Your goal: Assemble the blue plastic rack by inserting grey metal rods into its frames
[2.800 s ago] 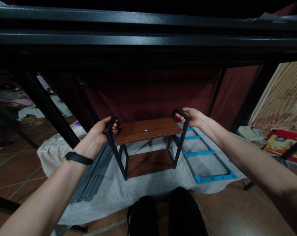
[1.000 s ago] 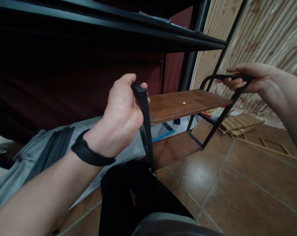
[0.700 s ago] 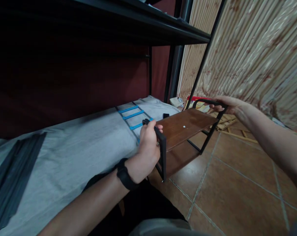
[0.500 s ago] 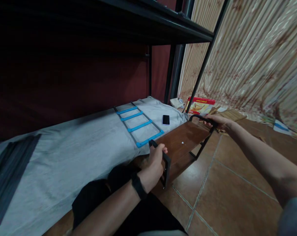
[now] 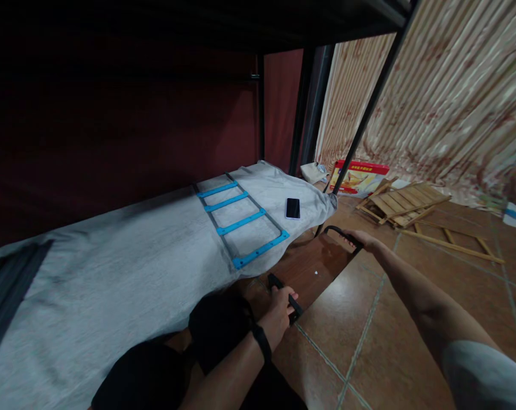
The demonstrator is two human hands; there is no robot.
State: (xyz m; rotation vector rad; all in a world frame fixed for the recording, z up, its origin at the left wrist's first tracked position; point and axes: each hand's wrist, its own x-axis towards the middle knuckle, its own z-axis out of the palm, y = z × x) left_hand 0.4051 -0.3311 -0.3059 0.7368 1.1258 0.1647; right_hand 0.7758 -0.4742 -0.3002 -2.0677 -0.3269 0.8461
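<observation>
A small rack (image 5: 315, 265) with a brown wood-look top and black metal end frames is held between my hands over the tiled floor, beside the bed. My left hand (image 5: 282, 306), with a black band on the wrist, is wrapped around the nearer black end bar. Around the far end bar, my right hand (image 5: 361, 240) has its fingers closed. A small white spot shows on the board. The rack's lower part is mostly hidden beneath its top.
On the grey-sheeted bed (image 5: 147, 250) lie a blue-and-grey ladder-like frame (image 5: 241, 216) and a phone (image 5: 293, 208). A dark bunk post (image 5: 369, 108) rises at the bed's corner. Wooden slatted pieces (image 5: 405, 202) and a red-and-yellow box (image 5: 358, 176) are on the floor by the curtain.
The rack is lower in view, with its top turned more toward me and its side legs now hidden. Both hands keep their grip. My view has shifted, showing more wooden pieces.
</observation>
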